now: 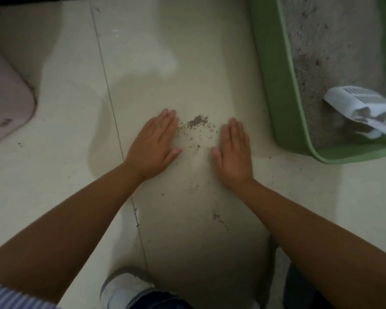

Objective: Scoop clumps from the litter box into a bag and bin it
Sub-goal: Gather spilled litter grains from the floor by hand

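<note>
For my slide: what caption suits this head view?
Flat hands flank spilled litter beside green box.

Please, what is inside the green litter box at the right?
Inside the green litter box lies grey litter with small dark bits, and a white slotted scoop resting near its front corner. What lies under the scoop and below the litter surface is covered.

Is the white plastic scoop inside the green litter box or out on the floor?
Inside: the white plastic scoop lies on grey litter within the green litter box.
</note>
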Action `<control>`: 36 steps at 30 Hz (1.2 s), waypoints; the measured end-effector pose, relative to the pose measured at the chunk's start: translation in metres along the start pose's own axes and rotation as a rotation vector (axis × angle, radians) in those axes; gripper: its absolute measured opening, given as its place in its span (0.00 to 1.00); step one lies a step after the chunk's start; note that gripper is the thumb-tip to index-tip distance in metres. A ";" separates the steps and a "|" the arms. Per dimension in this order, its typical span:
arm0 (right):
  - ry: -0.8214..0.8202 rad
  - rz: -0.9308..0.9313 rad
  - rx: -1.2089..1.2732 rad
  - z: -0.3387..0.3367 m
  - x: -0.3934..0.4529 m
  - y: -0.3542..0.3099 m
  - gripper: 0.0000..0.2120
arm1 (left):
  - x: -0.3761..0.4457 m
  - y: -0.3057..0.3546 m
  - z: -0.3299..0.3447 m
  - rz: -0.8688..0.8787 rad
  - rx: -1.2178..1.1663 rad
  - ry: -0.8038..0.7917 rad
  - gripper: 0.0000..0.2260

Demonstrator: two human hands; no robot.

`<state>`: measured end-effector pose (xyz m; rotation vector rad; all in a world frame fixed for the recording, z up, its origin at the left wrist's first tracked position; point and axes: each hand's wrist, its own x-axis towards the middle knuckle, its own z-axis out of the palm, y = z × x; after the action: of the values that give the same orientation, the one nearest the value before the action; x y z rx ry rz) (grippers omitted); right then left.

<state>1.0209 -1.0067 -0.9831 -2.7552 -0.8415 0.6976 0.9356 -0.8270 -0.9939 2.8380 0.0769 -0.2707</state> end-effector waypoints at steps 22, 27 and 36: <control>0.054 -0.059 0.066 -0.034 0.033 0.046 0.36 | 0.001 0.039 0.001 -0.159 0.080 -0.184 0.46; 0.003 -0.019 -0.029 -0.022 0.017 0.048 0.41 | 0.036 0.044 -0.002 -0.271 0.063 -0.174 0.42; 0.022 -0.003 -0.098 -0.014 0.018 0.050 0.39 | 0.074 0.033 -0.004 -0.149 0.083 -0.120 0.30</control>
<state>1.0649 -1.0384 -0.9930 -2.8420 -0.8984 0.6409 1.0117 -0.8551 -0.9954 2.8946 0.2588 -0.4860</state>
